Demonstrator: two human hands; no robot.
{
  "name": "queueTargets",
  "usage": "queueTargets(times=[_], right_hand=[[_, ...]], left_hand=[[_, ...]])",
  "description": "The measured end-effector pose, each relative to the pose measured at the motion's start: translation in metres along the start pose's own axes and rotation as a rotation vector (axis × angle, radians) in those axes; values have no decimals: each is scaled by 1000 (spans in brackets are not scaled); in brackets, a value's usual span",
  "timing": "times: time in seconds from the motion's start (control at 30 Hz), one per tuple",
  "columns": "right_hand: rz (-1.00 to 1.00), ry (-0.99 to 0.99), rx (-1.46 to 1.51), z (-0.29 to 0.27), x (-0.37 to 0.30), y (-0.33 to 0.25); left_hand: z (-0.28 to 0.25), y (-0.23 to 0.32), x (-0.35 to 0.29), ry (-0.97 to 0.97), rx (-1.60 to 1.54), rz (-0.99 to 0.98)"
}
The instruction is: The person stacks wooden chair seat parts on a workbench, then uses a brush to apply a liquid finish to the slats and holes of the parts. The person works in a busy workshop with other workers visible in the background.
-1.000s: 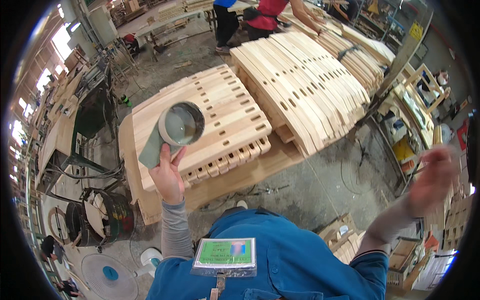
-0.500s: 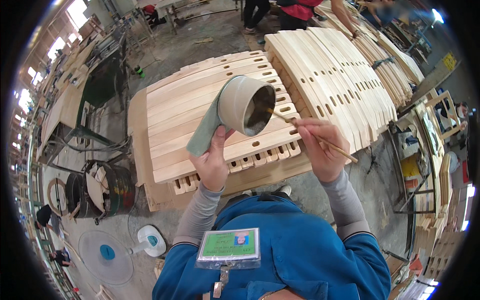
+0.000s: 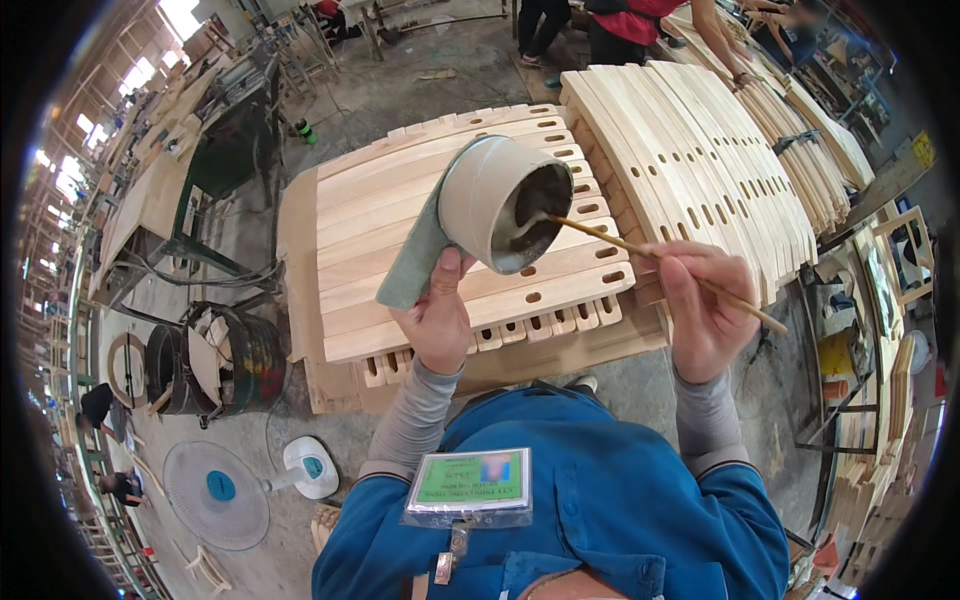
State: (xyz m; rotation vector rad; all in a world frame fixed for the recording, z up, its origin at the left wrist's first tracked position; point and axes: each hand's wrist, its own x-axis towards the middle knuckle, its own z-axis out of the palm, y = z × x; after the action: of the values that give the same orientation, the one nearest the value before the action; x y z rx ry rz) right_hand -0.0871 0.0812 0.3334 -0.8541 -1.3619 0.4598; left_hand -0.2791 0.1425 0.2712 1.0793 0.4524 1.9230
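Note:
A round, pale cup-like container is tipped toward the right, its open mouth showing a dark inside with a whitish smear. A flat grey-green strip runs along its left side and down past it. My left hand grips the strip and the container's underside from below. Pinched in the fingers of my right hand is a thin wooden stick, whose far tip reaches into the container's mouth. Both hands are above a stack of slotted wooden slats.
A second stack of slotted slats lies to the right. Black drums with wood scraps and a white fan stand at the left. A workbench is at the far left. A person in red stands beyond the stacks.
My right hand has moved right, away from the container, and more of the stick shows outside its mouth. The view has shifted slightly; my left hand still holds the container tipped.

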Motion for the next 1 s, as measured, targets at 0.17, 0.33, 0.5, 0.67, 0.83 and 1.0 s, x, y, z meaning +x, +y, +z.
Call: queueTargets(times=[0.17, 0.33, 0.5, 0.67, 0.83, 1.0], right_hand=[[-211, -232, -120, 13, -25, 13], [-353, -332, -66, 12, -39, 1], [-173, -69, 79, 20, -41, 20], [-125, -18, 167, 29, -47, 25], [43, 52, 230, 25, -35, 20], [194, -5, -206, -16, 62, 57]], left_hand=[[-4, -3, 0, -27, -23, 35], [-14, -6, 8, 26, -64, 60], [-12, 1, 5, -125, -252, -1], [-11, -5, 7, -74, -155, -54], [-40, -22, 12, 113, 35, -63], [-61, -27, 13, 267, 126, -281]])
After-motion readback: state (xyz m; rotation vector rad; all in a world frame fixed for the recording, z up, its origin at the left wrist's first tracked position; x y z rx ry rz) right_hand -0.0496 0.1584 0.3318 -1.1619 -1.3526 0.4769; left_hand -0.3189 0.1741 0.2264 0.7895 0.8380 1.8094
